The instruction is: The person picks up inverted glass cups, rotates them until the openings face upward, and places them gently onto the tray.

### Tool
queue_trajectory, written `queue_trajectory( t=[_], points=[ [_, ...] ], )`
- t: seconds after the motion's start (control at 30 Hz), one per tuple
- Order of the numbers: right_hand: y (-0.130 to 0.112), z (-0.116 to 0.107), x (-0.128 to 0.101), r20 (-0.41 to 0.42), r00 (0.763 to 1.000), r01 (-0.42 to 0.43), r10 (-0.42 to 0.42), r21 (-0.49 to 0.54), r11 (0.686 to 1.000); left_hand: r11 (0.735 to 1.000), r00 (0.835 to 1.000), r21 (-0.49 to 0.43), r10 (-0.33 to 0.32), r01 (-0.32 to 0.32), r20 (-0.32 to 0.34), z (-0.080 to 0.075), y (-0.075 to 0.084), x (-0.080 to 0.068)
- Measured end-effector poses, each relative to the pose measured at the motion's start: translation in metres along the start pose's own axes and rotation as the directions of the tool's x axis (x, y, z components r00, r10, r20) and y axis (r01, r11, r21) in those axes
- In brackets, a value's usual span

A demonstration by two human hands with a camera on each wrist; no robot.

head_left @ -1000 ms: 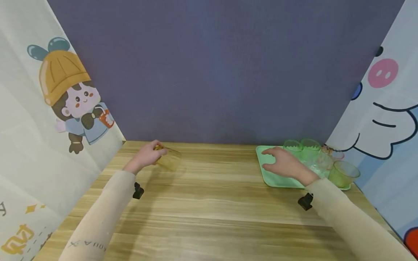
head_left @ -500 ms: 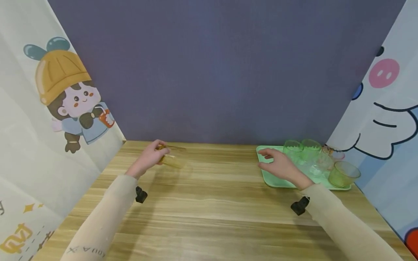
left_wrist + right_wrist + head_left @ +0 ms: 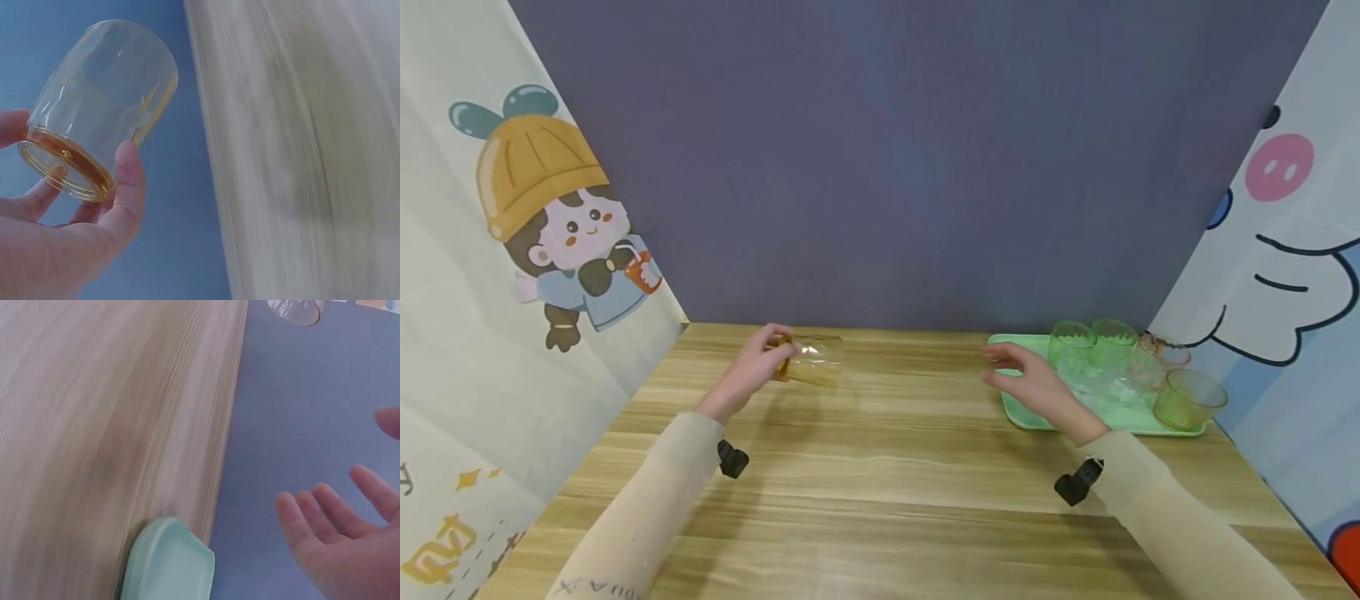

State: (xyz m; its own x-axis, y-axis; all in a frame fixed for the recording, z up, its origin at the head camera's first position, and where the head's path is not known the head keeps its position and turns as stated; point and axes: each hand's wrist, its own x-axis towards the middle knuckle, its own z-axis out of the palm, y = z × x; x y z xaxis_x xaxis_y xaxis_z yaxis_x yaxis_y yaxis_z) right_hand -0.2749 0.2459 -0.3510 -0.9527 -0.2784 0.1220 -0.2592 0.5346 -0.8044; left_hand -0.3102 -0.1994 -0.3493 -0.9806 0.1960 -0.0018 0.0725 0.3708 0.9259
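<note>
Left hand [image 3: 752, 367] grips the clear amber glass tumbler [image 3: 811, 363], now carried rightward above the wooden table's [image 3: 880, 467] far edge. Right hand [image 3: 1037, 385], fingers spread and empty, has left the mint-green plastic tray [image 3: 1026, 417].

left hand [image 3: 752, 367] carried amber glass [image 3: 811, 362] rightward, right hand [image 3: 1030, 385] left green tray [image 3: 1028, 414]

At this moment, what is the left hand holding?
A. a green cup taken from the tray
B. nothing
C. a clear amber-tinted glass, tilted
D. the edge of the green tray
C: the left hand grips the amber-tinted glass near its base, tilted above the table.
</note>
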Motion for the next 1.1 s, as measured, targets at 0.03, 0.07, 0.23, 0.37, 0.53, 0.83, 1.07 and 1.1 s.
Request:
queue_trajectory(
  t=[0.03,0.07,0.23,0.37,0.53,0.83,1.07,1.1],
  points=[
    [0.000,0.001,0.000,-0.002,1.000,0.005,-0.005,0.009,1.000,1.000,1.000,-0.006,0.002,-0.002,-0.001,0.001,0.000,0.000],
    [0.000,0.002,0.000,-0.001,1.000,0.010,-0.010,0.018,1.000,1.000,1.000,-0.010,0.009,-0.009,-0.001,0.003,0.000,-0.001],
    [-0.002,0.006,-0.002,-0.005,1.000,0.024,-0.023,0.082,0.996,0.998,0.999,-0.045,0.033,-0.034,-0.022,0.012,0.003,-0.004],
    [-0.003,0.009,-0.004,-0.004,1.000,0.024,-0.024,0.144,0.989,0.997,0.999,-0.063,0.033,-0.035,-0.032,0.020,0.006,-0.008],
    [-0.005,0.016,-0.005,-0.015,1.000,0.030,-0.027,0.184,0.983,0.994,0.999,-0.106,0.030,-0.034,-0.036,0.029,0.009,-0.013],
    [-0.007,0.027,-0.005,-0.017,1.000,0.023,-0.019,0.293,0.956,0.985,0.998,-0.166,0.046,-0.053,-0.048,0.042,0.015,-0.019],
    [-0.011,0.035,-0.008,-0.011,1.000,0.029,-0.027,0.345,0.938,0.980,0.997,-0.189,0.061,-0.067,-0.041,0.054,0.020,-0.021],
    [-0.011,0.036,-0.008,-0.009,1.000,0.031,-0.030,0.345,0.938,0.979,0.997,-0.193,0.064,-0.070,-0.040,0.055,0.020,-0.022]
  ],
)
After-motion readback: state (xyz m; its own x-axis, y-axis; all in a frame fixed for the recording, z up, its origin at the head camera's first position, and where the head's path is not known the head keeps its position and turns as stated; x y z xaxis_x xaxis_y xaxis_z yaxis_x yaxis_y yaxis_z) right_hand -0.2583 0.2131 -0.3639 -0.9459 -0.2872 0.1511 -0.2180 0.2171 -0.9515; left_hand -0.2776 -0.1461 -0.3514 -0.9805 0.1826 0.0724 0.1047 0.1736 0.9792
